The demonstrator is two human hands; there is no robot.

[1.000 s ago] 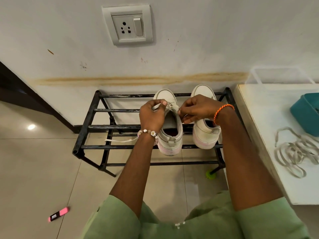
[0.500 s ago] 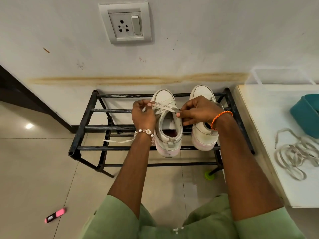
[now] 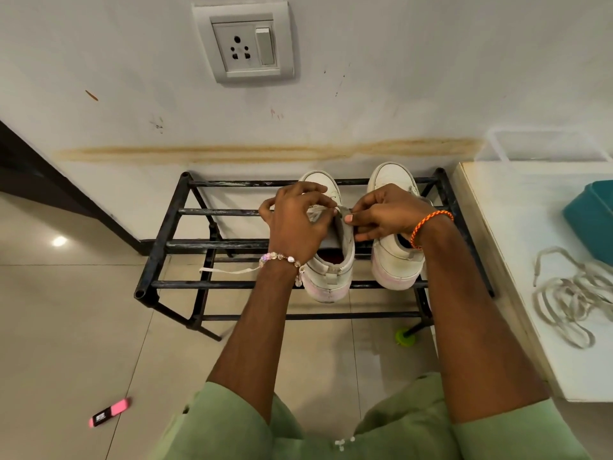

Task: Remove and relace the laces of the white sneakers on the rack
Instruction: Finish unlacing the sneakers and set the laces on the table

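Note:
Two white sneakers stand side by side, toes to the wall, on the top bars of a black metal rack [image 3: 172,212]. My left hand [image 3: 295,224] is over the left sneaker [image 3: 331,277] and pinches a white lace [image 3: 229,270] at its eyelets; the lace's free end trails left past my wrist. My right hand [image 3: 384,214] pinches the right edge of the same sneaker's upper near the eyelets, and covers part of the right sneaker [image 3: 394,263]. My fingers hide the eyelets.
A white table [image 3: 517,247] stands right of the rack, with a loose pile of laces [image 3: 577,307], a teal box [image 3: 593,214] and a clear container [image 3: 544,144]. A pink marker [image 3: 109,412] lies on the tiled floor. A wall socket [image 3: 243,44] is above.
Both hands have moved closer together over the left sneaker's eyelets. My left hand has shifted right along the lace, and my right thumb now presses on the upper's edge.

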